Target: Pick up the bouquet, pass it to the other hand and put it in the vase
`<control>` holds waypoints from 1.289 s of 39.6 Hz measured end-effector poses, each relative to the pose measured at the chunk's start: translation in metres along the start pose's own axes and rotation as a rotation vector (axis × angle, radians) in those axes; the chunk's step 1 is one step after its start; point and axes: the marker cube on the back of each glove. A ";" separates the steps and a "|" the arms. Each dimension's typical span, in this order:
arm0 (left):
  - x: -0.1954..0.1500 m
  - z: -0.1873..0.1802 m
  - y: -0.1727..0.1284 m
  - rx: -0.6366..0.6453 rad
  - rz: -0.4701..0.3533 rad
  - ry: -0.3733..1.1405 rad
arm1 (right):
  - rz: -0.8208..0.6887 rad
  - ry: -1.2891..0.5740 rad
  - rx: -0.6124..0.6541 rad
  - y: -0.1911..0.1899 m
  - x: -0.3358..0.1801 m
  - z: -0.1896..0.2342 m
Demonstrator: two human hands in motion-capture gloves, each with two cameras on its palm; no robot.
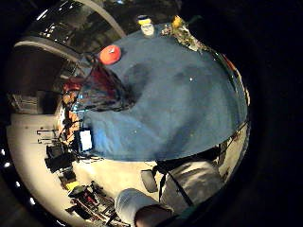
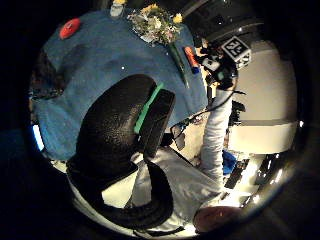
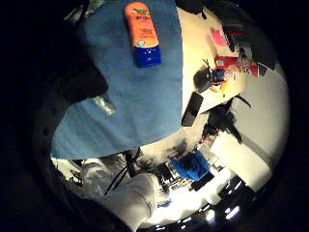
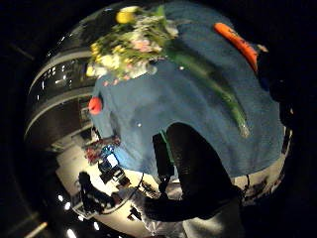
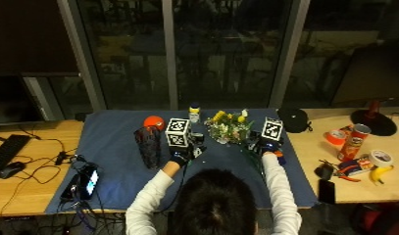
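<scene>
Bouquet (image 5: 229,128) flat on cloth (image 5: 120,156), stems toward person; hands' fingers: cannot tell.

A long wooden counter (image 5: 29,191) runs across the room in front of tall dark windows (image 5: 225,49) split by pale upright frames (image 5: 287,54), with night outside and faint reflections in the glass. A blue cloth (image 5: 114,166) covers the middle of the counter. A keyboard (image 5: 3,149), a mouse (image 5: 10,169) and loose cables (image 5: 52,152) lie at one end, and a tube of crisps (image 5: 354,141), rolls of tape (image 5: 380,157) and a banana (image 5: 380,175) lie at the other.
</scene>
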 end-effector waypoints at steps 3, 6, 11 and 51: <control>-0.003 0.002 -0.003 0.030 0.002 0.011 | 0.064 -0.003 -0.023 -0.015 0.004 0.016; -0.007 0.000 -0.002 0.046 -0.010 0.010 | 0.116 -0.003 -0.074 -0.022 0.005 0.033; -0.010 -0.006 0.003 0.039 -0.030 0.017 | 0.148 0.035 -0.057 -0.041 0.004 0.063; -0.015 0.013 -0.020 -0.097 -0.015 0.283 | -0.163 -1.092 0.403 0.002 -0.050 0.002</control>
